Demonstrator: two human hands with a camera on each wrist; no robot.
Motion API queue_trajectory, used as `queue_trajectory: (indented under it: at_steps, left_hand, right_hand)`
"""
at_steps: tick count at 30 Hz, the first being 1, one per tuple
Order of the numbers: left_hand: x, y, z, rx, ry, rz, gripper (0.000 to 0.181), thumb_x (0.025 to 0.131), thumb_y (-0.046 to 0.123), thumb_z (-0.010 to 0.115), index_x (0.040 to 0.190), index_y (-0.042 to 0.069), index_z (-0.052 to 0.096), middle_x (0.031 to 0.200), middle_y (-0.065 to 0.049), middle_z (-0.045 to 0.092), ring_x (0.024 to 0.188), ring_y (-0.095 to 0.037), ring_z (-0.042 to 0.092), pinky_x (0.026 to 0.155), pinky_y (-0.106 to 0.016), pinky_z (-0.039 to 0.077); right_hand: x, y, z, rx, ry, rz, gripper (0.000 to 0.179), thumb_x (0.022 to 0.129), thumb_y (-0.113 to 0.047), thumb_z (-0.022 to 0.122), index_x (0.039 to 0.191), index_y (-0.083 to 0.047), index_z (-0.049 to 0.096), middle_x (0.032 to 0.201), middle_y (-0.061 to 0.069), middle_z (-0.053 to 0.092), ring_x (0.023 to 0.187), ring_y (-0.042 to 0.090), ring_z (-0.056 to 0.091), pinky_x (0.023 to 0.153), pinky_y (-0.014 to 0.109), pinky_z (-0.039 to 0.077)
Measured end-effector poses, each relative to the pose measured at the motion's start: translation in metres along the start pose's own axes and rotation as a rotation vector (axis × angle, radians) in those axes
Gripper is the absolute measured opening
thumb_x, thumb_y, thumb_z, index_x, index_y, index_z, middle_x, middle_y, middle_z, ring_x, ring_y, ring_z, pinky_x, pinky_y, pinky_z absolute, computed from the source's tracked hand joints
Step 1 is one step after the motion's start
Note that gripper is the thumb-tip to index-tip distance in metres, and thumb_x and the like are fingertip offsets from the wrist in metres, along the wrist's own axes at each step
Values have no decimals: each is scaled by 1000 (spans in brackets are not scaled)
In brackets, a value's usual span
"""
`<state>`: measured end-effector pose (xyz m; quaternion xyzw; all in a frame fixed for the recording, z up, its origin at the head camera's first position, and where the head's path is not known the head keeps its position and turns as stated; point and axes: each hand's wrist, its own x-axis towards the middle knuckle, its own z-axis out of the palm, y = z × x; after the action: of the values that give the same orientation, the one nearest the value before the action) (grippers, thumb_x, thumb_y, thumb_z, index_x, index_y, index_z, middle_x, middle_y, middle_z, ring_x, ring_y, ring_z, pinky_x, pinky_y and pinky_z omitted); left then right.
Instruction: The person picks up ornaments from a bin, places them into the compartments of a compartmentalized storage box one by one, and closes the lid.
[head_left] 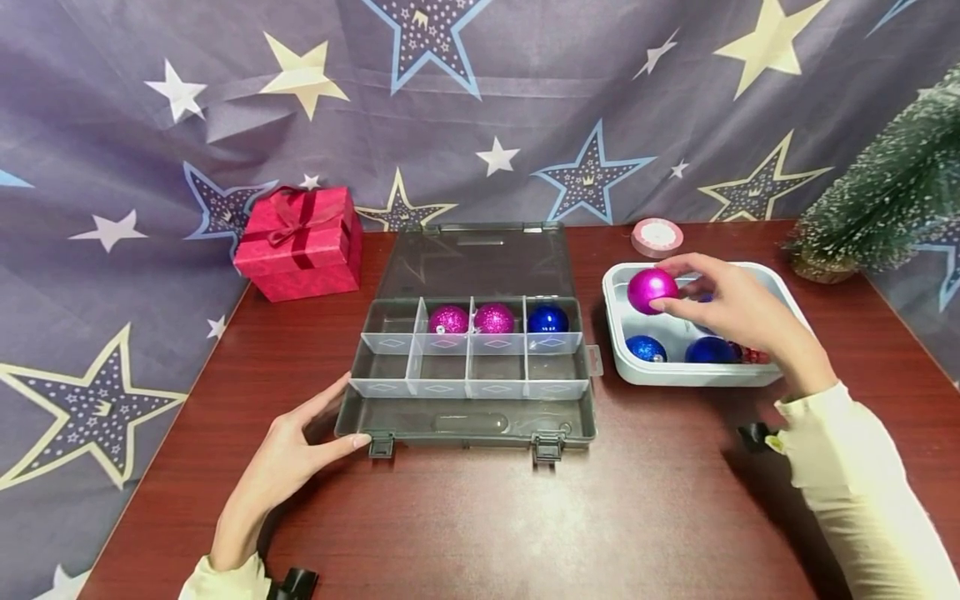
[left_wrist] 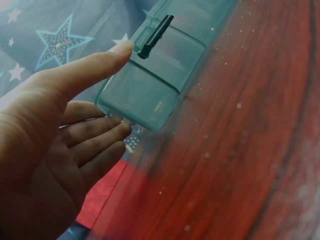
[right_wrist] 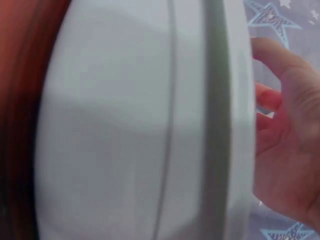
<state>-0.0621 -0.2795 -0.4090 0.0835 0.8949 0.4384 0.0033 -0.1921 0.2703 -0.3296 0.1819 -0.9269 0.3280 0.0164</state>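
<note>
In the head view, my right hand [head_left: 738, 304] pinches a shiny magenta Christmas ball [head_left: 652, 291] between thumb and fingers, over the left part of a white tray [head_left: 622, 371]. The right wrist view shows that hand [right_wrist: 295, 110] partly hidden by the tray wall [right_wrist: 115, 120]. My left hand [head_left: 288, 450] rests at the front left corner of a grey see-through compartment box [head_left: 472, 425], thumb by a latch, other fingers extended along its side. In the box's back row sit two glittery magenta balls [head_left: 450, 320] and a blue ball [head_left: 548, 318]. Its lid [head_left: 480, 262] stands raised behind.
Inside the tray lie a glittery blue ball [head_left: 646, 348], a dark blue ball [head_left: 710, 350] and red ornaments [head_left: 752, 355]. A red gift box [head_left: 300, 242] stands at the back left. A pink ribbon roll [head_left: 657, 237] and a small frosted tree [head_left: 885, 183] are behind the tray.
</note>
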Motion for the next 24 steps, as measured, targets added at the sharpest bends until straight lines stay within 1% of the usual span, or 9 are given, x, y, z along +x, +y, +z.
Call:
queue_trajectory:
  at_steps: [2,4,6,9,11,13,17,19,24]
  left_hand:
    - [0,0,0,0,1,0,84,86,28,88,158,19,46,140,-3,64,125,-4,57,99,-8,38]
    - [0,1,0,1,3,1,84,85,28,89,158,19,47,140,-3,64,126,-6,58,99,-8,38]
    - [0,2,1,3,4,4,84,86,28,88,158,19,47,140,-4,64,126,-9,58,99,-8,38]
    - [-1,2,1,-6,6,12,83,86,27,89,157,19,47,140,-5,64,126,-16,60,99,-9,39]
    - [-1,2,1,-10,7,18,83,86,26,88,157,18,48,139,-6,64,125,-18,60,99,-9,39]
    - [-1,2,1,-11,8,21,83,85,26,89,157,19,48,139,-6,65,125,-16,61,98,-9,40]
    - [0,1,0,-3,10,26,83,85,26,89,157,20,48,140,-4,64,125,-8,59,99,-9,39]
    - [0,0,0,-5,8,29,84,85,26,89,157,20,47,140,-4,64,125,-5,58,99,-9,39]
    - [0,-2,0,-6,5,30,83,86,27,88,158,20,47,140,-4,64,125,-3,57,99,-9,39]
  right_hand:
    - [4,-8,2,44,10,-1,50,91,-27,84,135,-13,66,121,12,70,104,32,70,76,16,49]
    - [8,-17,6,81,15,-29,48,90,-24,85,133,-15,68,121,8,70,101,29,70,76,15,49]
    - [13,-24,10,119,9,-60,47,89,-20,85,133,-16,69,121,6,70,100,27,70,78,17,50]
    - [22,-34,17,143,-9,-109,47,89,-19,85,133,-16,69,124,5,69,100,26,71,82,21,52]
    - [28,-39,23,158,-24,-143,47,89,-17,85,133,-14,69,124,5,70,101,26,71,83,25,53]
    - [36,-45,30,174,-43,-169,46,90,-17,84,133,-13,69,122,4,70,101,25,71,84,27,53]
    - [53,-55,44,218,-82,-207,43,90,-16,83,131,-10,68,117,4,72,100,21,70,84,29,52]
    - [61,-61,51,245,-105,-222,43,90,-16,83,130,-9,68,115,6,72,100,20,70,86,31,54]
    - [83,-83,72,260,-155,-292,45,89,-17,84,130,-6,67,118,11,71,98,23,72,91,39,57]
